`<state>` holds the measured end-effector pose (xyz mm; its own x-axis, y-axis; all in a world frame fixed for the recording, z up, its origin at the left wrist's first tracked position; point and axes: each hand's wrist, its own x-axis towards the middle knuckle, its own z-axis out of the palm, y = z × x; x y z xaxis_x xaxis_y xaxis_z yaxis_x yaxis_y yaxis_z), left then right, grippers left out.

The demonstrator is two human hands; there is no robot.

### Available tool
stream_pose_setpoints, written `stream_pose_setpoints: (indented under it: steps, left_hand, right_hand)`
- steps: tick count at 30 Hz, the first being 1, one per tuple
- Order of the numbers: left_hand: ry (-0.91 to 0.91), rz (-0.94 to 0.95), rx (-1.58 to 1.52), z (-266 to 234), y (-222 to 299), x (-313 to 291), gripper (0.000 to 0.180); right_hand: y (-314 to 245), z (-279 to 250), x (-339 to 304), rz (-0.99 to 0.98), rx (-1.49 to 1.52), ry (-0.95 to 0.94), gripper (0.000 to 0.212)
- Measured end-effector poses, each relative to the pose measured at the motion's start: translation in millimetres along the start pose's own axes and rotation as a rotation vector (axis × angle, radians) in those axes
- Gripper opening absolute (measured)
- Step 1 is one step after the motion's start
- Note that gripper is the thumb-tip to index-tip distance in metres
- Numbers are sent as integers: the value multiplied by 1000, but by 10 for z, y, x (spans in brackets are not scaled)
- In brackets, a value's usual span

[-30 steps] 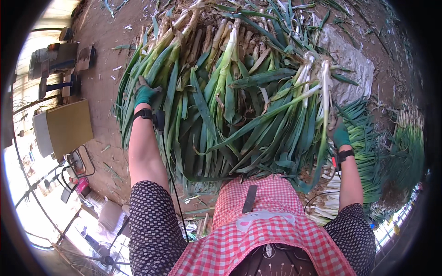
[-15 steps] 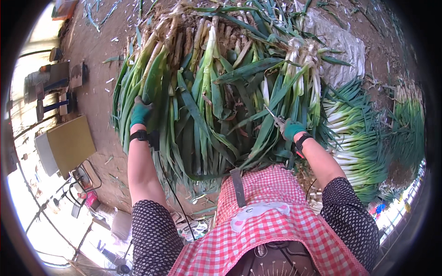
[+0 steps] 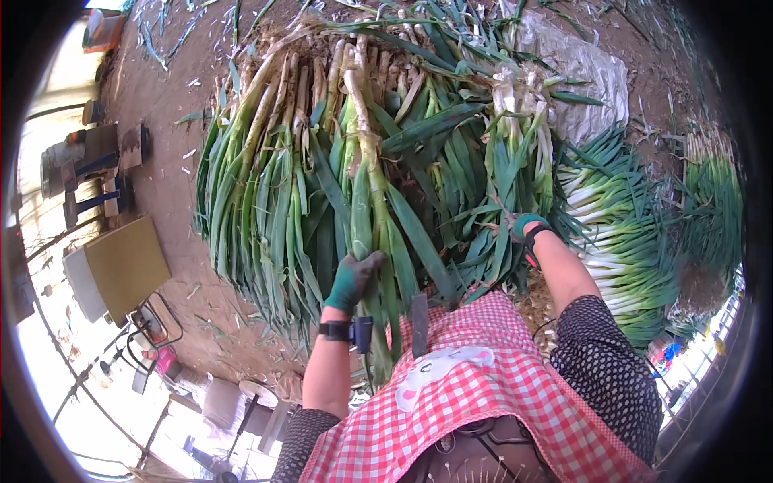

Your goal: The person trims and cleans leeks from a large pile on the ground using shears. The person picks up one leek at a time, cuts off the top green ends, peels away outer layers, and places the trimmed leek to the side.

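A wide heap of leeks (image 3: 274, 185) lies before me, dirty roots at the far end and green leaves toward me. My left hand (image 3: 357, 282), in a green glove with grey fingertips, is closed around the leaves of a long leek (image 3: 366, 161) near the heap's front. Its leaf ends hang down beside my apron. My right hand (image 3: 527, 226), also gloved, is at the heap's right side, by a bunch of paler leeks (image 3: 515, 105). From its curled fingers a small thin blade (image 3: 506, 209) seems to stick out, partly lost among the leaves.
Rows of cleaned leeks with white stems (image 3: 612, 233) lie to the right, with another bundle (image 3: 710, 185) beyond. A pale plastic sheet (image 3: 576, 72) is spread at the far right. Left stand a tan box (image 3: 121, 266) and a metal-framed chair (image 3: 153, 326). Scraps litter the dirt floor.
My left hand has come right and toward me from the heap's left side, drawing a leek's leaves near my apron. My right hand has shifted slightly right, away from the leaves it was among.
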<state>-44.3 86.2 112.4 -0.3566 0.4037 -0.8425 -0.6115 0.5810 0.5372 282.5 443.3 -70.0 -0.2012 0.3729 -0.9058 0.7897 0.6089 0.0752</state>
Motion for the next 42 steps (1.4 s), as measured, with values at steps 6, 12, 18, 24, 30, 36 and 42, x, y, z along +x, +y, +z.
stream_pose_setpoints:
  steps: [6, 12, 18, 24, 30, 36, 42]
  left_hand:
    - [125, 69, 104, 152, -92, 23, 40]
    - [34, 603, 502, -13, -474, 154, 52]
    - [208, 181, 157, 249, -220, 65, 62]
    - [122, -130, -399, 177, -356, 70, 76]
    - [65, -48, -433, 77, -886, 398, 73]
    - [-56, -117, -577, 317, -649, 463, 73]
    - [11, -99, -684, -148, -953, 183, 73]
  right_hand:
    - [-1450, -740, -1547, -391, 451, 99, 41]
    - [-2099, -573, -1958, -491, 613, 115, 35]
    - [-2299, -559, -1709, -523, 466, 308, 34]
    - [-2939, -934, -873, -529, 449, 223, 32]
    - [-3446, -1542, -84, -533, 232, 292, 43]
    - [-2832, -1607, 62, -503, 204, 68, 44]
    - [-3098, -1385, -1379, -682, 323, 230, 41]
